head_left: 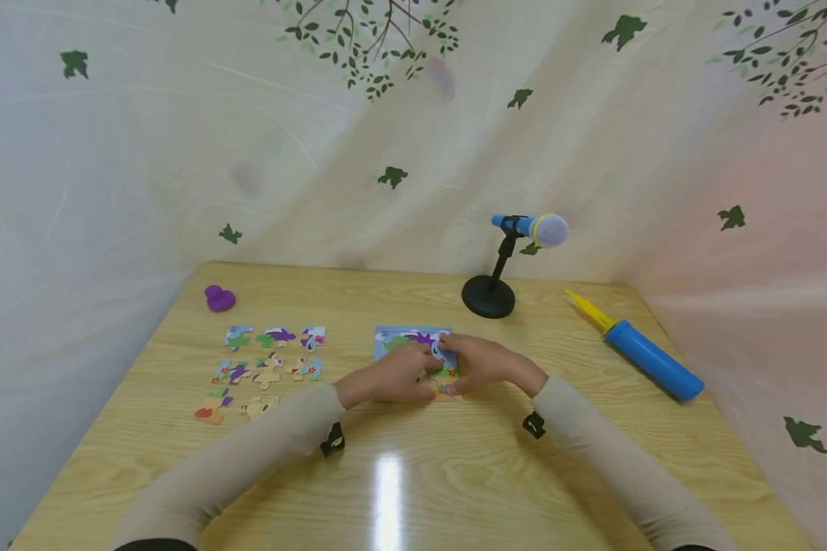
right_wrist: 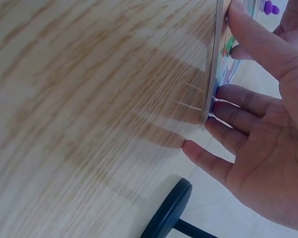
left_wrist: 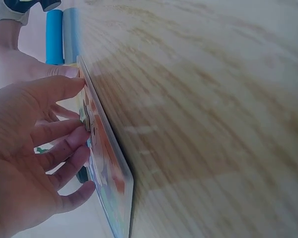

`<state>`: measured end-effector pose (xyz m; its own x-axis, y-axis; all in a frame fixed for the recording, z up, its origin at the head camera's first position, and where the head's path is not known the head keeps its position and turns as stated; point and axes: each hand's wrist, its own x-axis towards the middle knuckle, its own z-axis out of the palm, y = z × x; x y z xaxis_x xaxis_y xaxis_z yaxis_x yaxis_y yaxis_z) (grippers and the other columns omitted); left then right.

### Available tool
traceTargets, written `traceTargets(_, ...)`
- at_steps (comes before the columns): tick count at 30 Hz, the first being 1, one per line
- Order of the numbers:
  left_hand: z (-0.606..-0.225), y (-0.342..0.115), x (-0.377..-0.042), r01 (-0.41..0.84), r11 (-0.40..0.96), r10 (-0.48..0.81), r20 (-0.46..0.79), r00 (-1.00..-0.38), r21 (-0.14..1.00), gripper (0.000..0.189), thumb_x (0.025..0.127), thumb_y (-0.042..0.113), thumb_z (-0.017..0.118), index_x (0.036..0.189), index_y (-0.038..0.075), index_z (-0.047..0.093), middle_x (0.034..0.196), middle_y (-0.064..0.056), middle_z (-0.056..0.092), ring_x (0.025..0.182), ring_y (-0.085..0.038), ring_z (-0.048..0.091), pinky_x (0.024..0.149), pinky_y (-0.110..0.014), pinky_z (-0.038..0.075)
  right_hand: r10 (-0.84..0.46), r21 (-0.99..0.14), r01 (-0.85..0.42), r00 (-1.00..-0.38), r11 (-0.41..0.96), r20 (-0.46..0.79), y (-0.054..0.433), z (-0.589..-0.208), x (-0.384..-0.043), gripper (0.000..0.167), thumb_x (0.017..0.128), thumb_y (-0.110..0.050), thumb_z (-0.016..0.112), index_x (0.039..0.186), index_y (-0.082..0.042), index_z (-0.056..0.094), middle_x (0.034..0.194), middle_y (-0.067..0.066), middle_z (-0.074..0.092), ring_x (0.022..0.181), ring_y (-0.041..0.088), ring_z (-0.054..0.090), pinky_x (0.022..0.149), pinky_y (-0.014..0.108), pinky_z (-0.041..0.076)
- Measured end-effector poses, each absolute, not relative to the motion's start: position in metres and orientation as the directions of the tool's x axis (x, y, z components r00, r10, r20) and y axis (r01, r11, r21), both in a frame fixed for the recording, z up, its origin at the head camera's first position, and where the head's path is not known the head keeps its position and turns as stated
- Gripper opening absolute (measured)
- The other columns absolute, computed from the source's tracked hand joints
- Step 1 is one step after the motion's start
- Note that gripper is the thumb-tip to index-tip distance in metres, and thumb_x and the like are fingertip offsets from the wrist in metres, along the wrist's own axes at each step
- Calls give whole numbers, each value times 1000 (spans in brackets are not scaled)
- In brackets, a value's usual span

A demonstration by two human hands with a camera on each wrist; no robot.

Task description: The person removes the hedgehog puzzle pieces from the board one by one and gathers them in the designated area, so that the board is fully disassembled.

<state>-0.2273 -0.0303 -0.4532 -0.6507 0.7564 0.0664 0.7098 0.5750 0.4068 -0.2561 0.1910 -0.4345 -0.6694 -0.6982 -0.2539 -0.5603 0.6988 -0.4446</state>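
Note:
A thin rectangular picture puzzle board (head_left: pixel 405 330) lies on the table, with a colourful cartoon scene on it. My left hand (head_left: pixel 401 373) reaches over its lower middle, fingers spread and slightly bent. In the left wrist view, those fingertips are at a small raised puzzle piece (left_wrist: pixel 86 118) on the board, with the thumb apart from it. My right hand (head_left: pixel 484 360) spans the board's right side. Seen from the right wrist, its thumb is on the near part, two fingers touch the far edge, and the little finger (right_wrist: pixel 206 161) extends past the board. The hands cover much of the picture.
Several loose puzzle pieces (head_left: pixel 267 370) lie in rows to the left. A purple knobbed object (head_left: pixel 219 298) sits at the back left. Behind the board stands a toy microphone (head_left: pixel 550 230) on a black stand (head_left: pixel 488 297). A blue hand pump (head_left: pixel 653 360) with yellow nozzle lies right.

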Motion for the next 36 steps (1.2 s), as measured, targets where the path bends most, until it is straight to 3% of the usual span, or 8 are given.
traceTargets(5,-452,-27,-227,696,607,752,7,-659,384,52,90,26,72,136,3,63,137,-15,63,126,-29,57,111,-47,45,-699,-458,-552,-665,697,-262,191,-432,-255,95,88,-40,79,157,4,31,166,19,28,154,40,24,124,56,25)
traceTargets(12,-451,-21,-225,685,664,725,-35,-688,301,55,91,32,75,138,7,62,134,-12,61,120,-27,53,104,-48,49,-705,-461,-557,-663,691,-254,191,-433,-256,96,88,-41,79,157,4,30,164,19,32,154,40,27,124,55,26)
traceTargets(21,-448,-19,-223,654,697,696,-57,-716,294,53,91,32,76,138,11,62,139,-11,59,131,-31,52,111,-59,43,-715,-482,-559,-657,675,-240,192,-435,-259,97,87,-41,79,156,5,30,162,20,36,153,40,29,124,55,27)
traceTargets(27,-447,-20,-223,659,683,700,-24,-714,314,48,93,24,74,138,11,62,139,-10,61,132,-31,54,112,-61,42,-715,-504,-545,-657,670,-238,192,-434,-258,97,87,-41,80,156,5,30,162,20,36,153,40,28,124,55,26)
traceTargets(36,-452,-24,-226,731,613,740,107,-664,299,36,91,6,71,126,11,70,126,-6,69,119,-28,62,107,-58,46,-711,-517,-533,-663,669,-236,192,-431,-256,97,86,-39,81,156,6,30,162,21,36,153,40,29,123,55,28)
